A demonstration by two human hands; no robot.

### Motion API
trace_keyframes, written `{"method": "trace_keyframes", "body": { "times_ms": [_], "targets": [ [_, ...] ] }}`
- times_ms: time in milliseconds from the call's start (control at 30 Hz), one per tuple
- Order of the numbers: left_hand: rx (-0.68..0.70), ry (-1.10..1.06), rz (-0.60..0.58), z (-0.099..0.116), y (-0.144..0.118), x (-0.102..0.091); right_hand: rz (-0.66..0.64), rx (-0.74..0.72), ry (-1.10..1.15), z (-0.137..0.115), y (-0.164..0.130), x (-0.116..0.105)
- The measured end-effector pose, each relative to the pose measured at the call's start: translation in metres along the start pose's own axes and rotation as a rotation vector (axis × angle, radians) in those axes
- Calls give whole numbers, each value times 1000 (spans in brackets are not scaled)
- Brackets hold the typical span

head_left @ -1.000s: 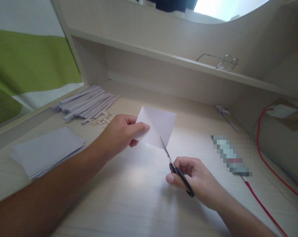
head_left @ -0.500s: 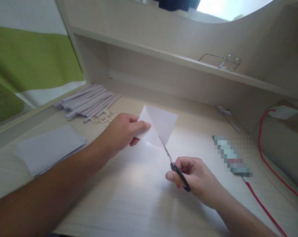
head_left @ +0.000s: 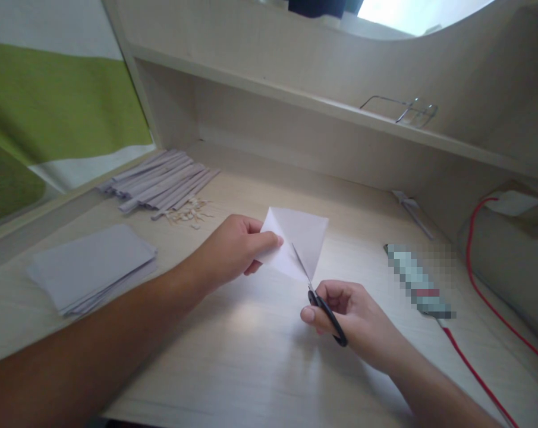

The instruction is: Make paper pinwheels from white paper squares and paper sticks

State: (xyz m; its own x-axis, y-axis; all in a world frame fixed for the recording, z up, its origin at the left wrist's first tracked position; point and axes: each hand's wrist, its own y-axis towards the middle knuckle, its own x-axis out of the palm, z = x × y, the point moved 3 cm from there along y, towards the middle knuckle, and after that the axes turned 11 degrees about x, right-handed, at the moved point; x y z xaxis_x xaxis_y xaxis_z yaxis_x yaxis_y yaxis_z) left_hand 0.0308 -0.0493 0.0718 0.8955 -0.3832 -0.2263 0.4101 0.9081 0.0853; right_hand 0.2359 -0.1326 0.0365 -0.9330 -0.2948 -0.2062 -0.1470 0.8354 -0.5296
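A small white sheet of paper [head_left: 311,238] with a diagonal crease is pinched at its left corner by my left hand [head_left: 246,244], thumb on top. My right hand [head_left: 344,315] grips black-handled scissors [head_left: 326,318], fingers in the loops. One blade lies over the paper near the crease, pointing up and left; the other blade is hidden, apparently behind the sheet. The paper is held above the pale wooden desk [head_left: 233,368].
At left are a stack of white paper [head_left: 93,267], a pile of paper strips [head_left: 157,181] and small scraps [head_left: 191,213]. A pixelated device [head_left: 415,279] with a red cable [head_left: 474,374] lies right. A wire holder [head_left: 406,110] sits on the shelf [head_left: 295,98] above.
My left hand has brought the paper slightly right and down, so it sits deeper along the scissors' blades. My right hand has barely moved.
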Motion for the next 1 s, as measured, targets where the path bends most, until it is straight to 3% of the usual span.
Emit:
{"method": "trace_keyframes", "body": {
  "times_ms": [1000],
  "targets": [
    [13, -26, 70, 5, 0, -5, -8, -15, -43, 0, 0, -2]
  ]
}}
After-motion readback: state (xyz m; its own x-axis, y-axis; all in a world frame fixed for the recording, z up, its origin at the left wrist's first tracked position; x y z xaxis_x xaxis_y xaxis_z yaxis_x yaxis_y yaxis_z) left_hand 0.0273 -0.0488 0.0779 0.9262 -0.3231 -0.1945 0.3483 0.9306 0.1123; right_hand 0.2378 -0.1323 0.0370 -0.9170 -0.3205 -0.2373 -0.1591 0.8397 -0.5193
